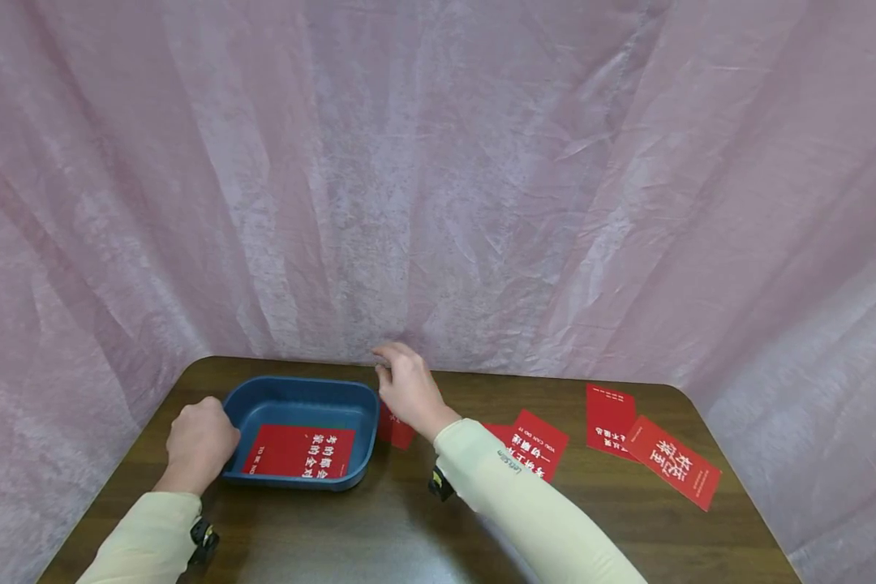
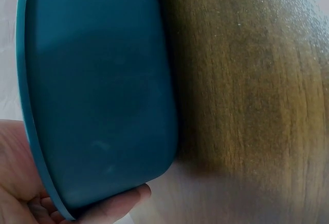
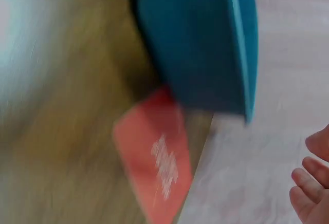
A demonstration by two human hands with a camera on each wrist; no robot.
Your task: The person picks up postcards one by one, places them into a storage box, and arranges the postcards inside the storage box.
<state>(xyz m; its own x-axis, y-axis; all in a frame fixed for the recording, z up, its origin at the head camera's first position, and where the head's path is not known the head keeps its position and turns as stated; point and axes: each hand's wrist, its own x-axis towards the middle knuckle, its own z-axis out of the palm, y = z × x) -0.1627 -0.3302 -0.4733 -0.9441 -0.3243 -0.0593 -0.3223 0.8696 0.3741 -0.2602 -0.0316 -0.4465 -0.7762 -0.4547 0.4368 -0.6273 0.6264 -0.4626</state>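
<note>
A blue rectangular tray (image 1: 299,484) stands on the left part of the table, with a red card (image 1: 288,450) lying inside it. My left hand (image 1: 203,442) grips the tray's left end; the left wrist view shows fingers curled under its rim. Just beyond the tray's right end, my right hand (image 1: 412,389) is raised with relaxed fingers and nothing between them. Below that hand, red card pieces (image 1: 401,434) lie beside the tray, partly hidden. In the right wrist view, a blurred red card (image 3: 159,157) with white print reaches to the tray's wall (image 3: 195,44).
Under my right forearm lies a red card (image 1: 543,442), with another red edge (image 1: 498,432) beside it. Farther right, a red card (image 1: 675,462) overlaps a second one (image 1: 607,418). A pink curtain (image 1: 409,203) hangs behind the brown wooden table (image 1: 321,535).
</note>
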